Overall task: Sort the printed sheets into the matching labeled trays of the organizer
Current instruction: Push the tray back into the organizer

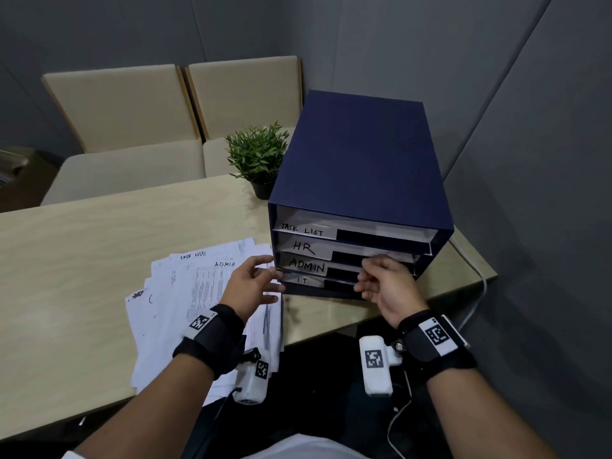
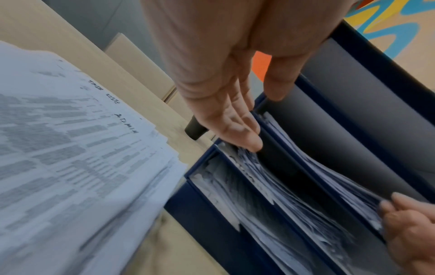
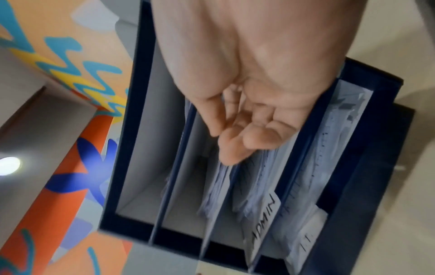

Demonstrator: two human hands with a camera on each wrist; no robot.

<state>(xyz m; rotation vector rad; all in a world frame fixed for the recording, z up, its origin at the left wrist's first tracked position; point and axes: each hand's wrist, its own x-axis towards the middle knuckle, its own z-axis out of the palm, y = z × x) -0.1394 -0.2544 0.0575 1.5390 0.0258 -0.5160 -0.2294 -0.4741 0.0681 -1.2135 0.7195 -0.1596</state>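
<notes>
The navy organizer (image 1: 357, 154) stands on the table with four stacked trays labelled TASK LIST, HR, ADMIN (image 1: 306, 266) and IT. A loose pile of printed sheets (image 1: 198, 286) lies to its left; the top sheets are marked ADMIN and TASK LIST. My left hand (image 1: 268, 276) reaches to the organizer's left front corner. Its straight fingers (image 2: 244, 137) touch a lower tray's front edge and hold nothing. My right hand (image 1: 367, 276) is at the tray fronts on the right, fingers curled. It pinches the edge of sheets (image 2: 367, 201) lying in a tray; HR or ADMIN, I cannot tell.
A small potted plant (image 1: 258, 154) stands just left of the organizer's back. Two beige chairs (image 1: 126, 104) are behind the table (image 1: 99, 233). A white cable (image 1: 477, 270) runs off the table's right corner. Grey walls close in on the right.
</notes>
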